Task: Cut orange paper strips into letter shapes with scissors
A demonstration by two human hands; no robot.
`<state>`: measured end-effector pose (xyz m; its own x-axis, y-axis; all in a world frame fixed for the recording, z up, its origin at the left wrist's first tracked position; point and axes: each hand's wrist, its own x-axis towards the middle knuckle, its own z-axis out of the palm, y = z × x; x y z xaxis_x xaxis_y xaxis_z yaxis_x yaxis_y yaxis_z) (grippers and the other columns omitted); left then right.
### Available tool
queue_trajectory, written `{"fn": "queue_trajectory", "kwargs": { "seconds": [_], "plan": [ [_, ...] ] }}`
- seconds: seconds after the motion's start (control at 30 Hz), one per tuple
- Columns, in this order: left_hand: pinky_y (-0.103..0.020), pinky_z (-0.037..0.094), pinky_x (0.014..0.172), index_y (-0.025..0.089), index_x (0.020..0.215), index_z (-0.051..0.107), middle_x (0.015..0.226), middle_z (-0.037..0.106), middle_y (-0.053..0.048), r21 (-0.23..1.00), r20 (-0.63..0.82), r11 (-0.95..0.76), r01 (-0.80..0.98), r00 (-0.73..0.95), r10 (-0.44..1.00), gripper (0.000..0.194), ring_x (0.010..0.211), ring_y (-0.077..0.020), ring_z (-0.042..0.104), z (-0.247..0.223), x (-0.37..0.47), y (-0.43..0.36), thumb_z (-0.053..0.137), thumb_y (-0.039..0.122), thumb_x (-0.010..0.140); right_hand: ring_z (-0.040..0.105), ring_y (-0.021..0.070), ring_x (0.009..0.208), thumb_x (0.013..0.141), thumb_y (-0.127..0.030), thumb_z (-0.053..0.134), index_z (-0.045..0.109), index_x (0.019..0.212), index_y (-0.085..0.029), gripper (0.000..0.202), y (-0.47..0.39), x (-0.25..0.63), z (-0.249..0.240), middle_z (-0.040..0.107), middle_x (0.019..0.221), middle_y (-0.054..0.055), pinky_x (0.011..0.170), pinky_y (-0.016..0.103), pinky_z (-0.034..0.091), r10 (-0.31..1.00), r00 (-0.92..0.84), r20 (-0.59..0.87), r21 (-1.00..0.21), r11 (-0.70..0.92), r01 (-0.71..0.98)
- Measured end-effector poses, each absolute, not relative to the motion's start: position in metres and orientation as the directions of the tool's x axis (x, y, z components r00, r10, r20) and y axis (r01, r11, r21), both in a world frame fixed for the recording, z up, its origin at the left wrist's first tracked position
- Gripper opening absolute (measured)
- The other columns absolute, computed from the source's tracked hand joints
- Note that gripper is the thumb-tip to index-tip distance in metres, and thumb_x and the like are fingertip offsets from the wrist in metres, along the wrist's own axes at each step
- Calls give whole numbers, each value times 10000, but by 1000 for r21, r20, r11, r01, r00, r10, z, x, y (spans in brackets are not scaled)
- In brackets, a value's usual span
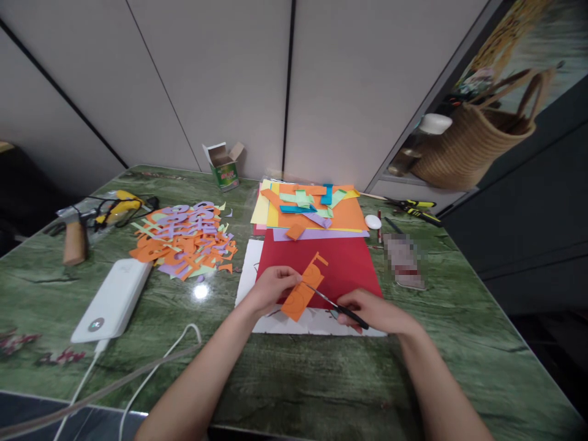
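With bare forearms (197,373) foremost, pinching orange paper strip (296,302) in left hand (277,285), grasping black-handled scissors (350,314) in right hand (367,307), apparently mid-cut; best to follow drawn curves (298,296), turning strip.

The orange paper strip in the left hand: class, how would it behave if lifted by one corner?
The orange paper strip is probably light, being thin. It looks fairly stiff, extending flat beyond the left hand. The narrow piece at its far end may bend first.

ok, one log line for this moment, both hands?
left hand: holding orange paper | right hand: holding scissors | blades: at orange paper | beneath: red sheet
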<state>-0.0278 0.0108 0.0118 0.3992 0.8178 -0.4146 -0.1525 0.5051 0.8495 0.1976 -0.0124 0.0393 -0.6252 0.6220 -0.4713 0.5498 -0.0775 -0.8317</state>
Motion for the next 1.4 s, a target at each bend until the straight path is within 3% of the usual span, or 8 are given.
{"fn": "queue_trajectory", "kwargs": {
  "seconds": [0.6,0.77,1.0,1.4],
  "plan": [
    [-185,334,457,145,660,568,525,511,26,873,-420,475,-112,322,848,158,479,-65,453,13,-29,12,631,285,624,427,81,460,739,-474,496,474,539,-145,386,-12,198,37,482,476,-24,453,195,312,657,-601,-456,-811,-27,585],
    [-204,398,548,135,723,577,651,575,-7,909,-341,397,-125,324,883,181,592,-92,522,15,-34,14,643,261,612,415,80,453,736,-457,503,465,535,-148,371,-12,198,34,475,467,-32,444,189,307,668,-595,-447,-819,-38,573],
    [-212,401,579,142,708,553,670,582,-9,983,-176,185,-9,268,947,140,635,-103,530,16,-34,15,626,225,620,432,85,444,703,-492,526,490,542,-144,386,-13,196,33,499,463,-23,443,193,319,661,-554,-506,-801,-122,586],
    [-219,401,580,149,699,550,665,581,-7,987,-158,157,25,272,949,119,636,-109,536,14,-32,13,613,220,626,438,90,454,705,-496,528,500,565,-146,378,-14,197,27,519,473,-13,440,193,320,664,-554,-502,-792,-97,602]
  ]
}}
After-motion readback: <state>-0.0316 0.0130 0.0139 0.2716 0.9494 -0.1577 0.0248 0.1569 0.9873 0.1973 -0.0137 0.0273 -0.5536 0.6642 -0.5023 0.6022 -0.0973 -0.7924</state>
